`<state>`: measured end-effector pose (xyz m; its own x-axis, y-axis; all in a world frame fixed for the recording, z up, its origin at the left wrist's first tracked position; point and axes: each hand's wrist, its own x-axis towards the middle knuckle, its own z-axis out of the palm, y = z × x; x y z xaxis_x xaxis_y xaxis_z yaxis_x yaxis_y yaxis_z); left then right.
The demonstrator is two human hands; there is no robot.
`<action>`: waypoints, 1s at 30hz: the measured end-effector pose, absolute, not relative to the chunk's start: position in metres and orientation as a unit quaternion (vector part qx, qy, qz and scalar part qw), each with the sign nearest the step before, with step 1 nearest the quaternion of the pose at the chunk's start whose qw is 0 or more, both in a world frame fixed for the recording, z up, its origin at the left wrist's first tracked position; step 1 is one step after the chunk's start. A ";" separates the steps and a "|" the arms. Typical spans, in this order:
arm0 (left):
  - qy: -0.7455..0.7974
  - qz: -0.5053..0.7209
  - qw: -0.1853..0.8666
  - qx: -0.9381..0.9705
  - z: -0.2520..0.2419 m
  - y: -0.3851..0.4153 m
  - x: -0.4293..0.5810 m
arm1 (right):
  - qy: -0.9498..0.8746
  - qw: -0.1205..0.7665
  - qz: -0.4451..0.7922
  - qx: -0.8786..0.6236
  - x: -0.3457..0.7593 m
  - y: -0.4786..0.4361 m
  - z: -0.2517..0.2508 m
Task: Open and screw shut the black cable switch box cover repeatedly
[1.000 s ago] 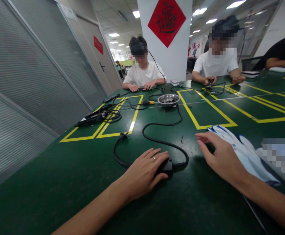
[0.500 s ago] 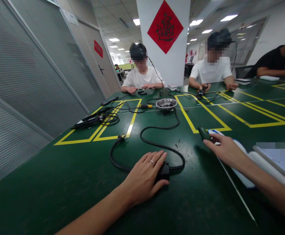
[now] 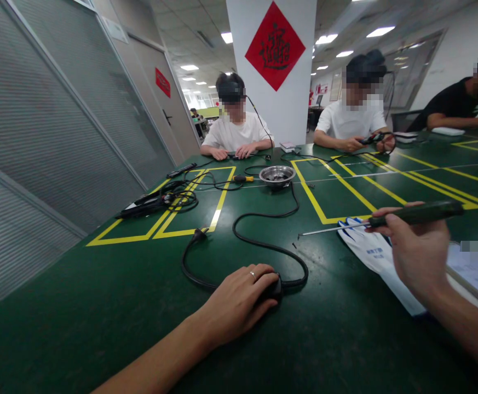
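Observation:
My left hand (image 3: 241, 301) lies curled over a small black box (image 3: 278, 287) on a black cable (image 3: 269, 214), covering most of it. The cable's two-pin plug (image 3: 200, 235) rests on the green table beyond that hand. In my right hand (image 3: 419, 251) is a screwdriver (image 3: 431, 212), gripped by its dark green handle, its shaft pointing left. Its tip is at one small dark screw (image 3: 299, 236); whether they touch I cannot tell. A second screw (image 3: 294, 245) lies close by. Partly behind my right hand is a white and blue glove (image 3: 370, 251).
A metal bowl (image 3: 262, 176) with dark bits stands at mid-table, beside a yellow-and-black screwdriver (image 3: 242, 179). Bundled black cables (image 3: 173, 200) lie to the left among yellow tape lines (image 3: 221, 210). Two people in white shirts sit opposite, another person in black at far right.
My right hand has lifted the screwdriver and turned it, so that the tip now points left at the screws. My left hand's fingers have curled more around the black box.

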<state>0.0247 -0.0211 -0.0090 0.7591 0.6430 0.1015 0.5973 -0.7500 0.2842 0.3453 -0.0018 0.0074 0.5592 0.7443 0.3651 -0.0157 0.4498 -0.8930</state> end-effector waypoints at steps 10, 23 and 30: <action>0.324 0.115 0.154 0.926 -0.008 -0.021 0.022 | -0.458 0.711 0.221 -0.487 0.325 -0.006 0.001; 0.311 0.120 0.171 0.927 -0.007 -0.020 0.020 | -0.436 0.717 0.231 -0.493 0.324 -0.014 0.014; 0.305 0.125 0.170 0.929 -0.006 -0.020 0.021 | -0.401 0.708 0.369 -0.448 0.321 -0.015 0.013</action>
<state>0.0207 -0.0198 -0.0062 0.7827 0.6090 0.1284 0.5239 -0.7561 0.3923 0.3213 -0.0147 0.0130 0.4052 0.8827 0.2382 -0.1633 0.3263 -0.9311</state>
